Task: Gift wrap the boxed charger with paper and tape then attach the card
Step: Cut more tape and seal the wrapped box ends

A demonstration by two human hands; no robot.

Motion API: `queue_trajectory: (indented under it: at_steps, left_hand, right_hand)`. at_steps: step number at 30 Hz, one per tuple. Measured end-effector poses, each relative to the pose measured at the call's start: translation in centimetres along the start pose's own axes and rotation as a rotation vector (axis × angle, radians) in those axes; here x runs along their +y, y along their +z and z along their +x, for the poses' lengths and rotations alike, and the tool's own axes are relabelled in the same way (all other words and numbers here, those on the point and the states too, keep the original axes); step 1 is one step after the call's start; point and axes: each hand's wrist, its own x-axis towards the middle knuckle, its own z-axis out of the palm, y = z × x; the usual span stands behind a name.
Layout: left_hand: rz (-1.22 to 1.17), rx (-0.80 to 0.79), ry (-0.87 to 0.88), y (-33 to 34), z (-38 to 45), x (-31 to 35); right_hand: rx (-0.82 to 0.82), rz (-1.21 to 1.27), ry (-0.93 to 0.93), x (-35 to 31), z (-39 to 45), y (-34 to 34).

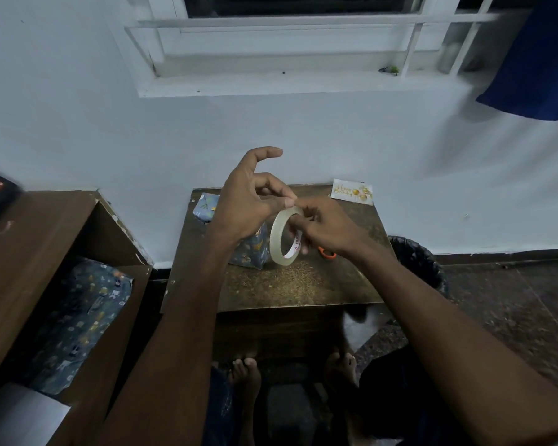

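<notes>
Two hands meet above the middle of the small brown tabletop (pixel 303 284), both working a roll of clear tape (pixel 282 238) held on edge in the air. The right hand (pixel 331 231) grips the roll, its fingers curled through the core, while the left hand (pixel 250 207) pinches at the roll's top rim with thumb and a fingertip, its forefinger lifted free and arched. Behind the left hand, the box (pixel 250 249) in blue patterned paper sits on the tabletop toward its left and back edges, largely hidden by the wrist. Orange scissors (pixel 326 253) peek out under the right wrist. The card (pixel 352 191) lies at the back right corner, against the wall and well apart from the box. The front strip of the tabletop is bare. A black bin (pixel 416 262) stands just off the right edge; a brown cabinet (pixel 45 236) holding more patterned paper (pixel 74 320) stands beside the left edge.
</notes>
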Motion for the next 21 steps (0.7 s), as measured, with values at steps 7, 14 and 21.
queue_trajectory:
  at_steps: [7,14,21]
  left_hand:
    - [-0.047,0.076,-0.033,0.2,-0.1,0.6]
    - [-0.076,0.096,-0.138,0.2,0.3,0.7]
    - [0.115,0.163,-0.182,0.9,0.4,0.6]
  right_hand:
    - [0.213,-0.281,-0.112,0.8,0.3,-0.6]
    - [0.290,-0.410,-0.180,0.1,-0.3,-1.7]
    - [0.239,-0.559,-0.198,-0.2,-0.4,-2.4]
